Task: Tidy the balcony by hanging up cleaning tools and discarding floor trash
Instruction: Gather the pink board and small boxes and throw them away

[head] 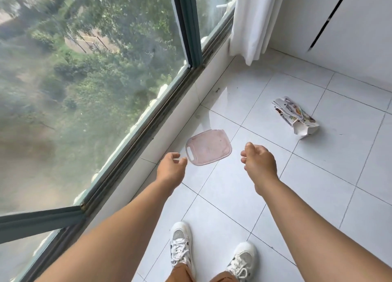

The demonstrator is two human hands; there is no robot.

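Note:
A pale pink flat board with a handle slot (209, 147) lies on the white tiled floor (233, 197) close to the window sill. Crumpled printed paper (294, 117) lies further off to the right on the tiles. My left hand (170, 169) hovers just left of the board's handle end, fingers loosely curled and apart, holding nothing. My right hand (258, 161) hangs to the right of the board, fingers bent downward, also empty. Both hands are above the floor, not touching the board.
A tall window with a green frame (191, 27) runs along the left over a low white sill (169, 137). A white curtain (252, 21) hangs in the far corner beside white cabinet doors (350, 27). My white sneakers (212, 254) stand at the bottom.

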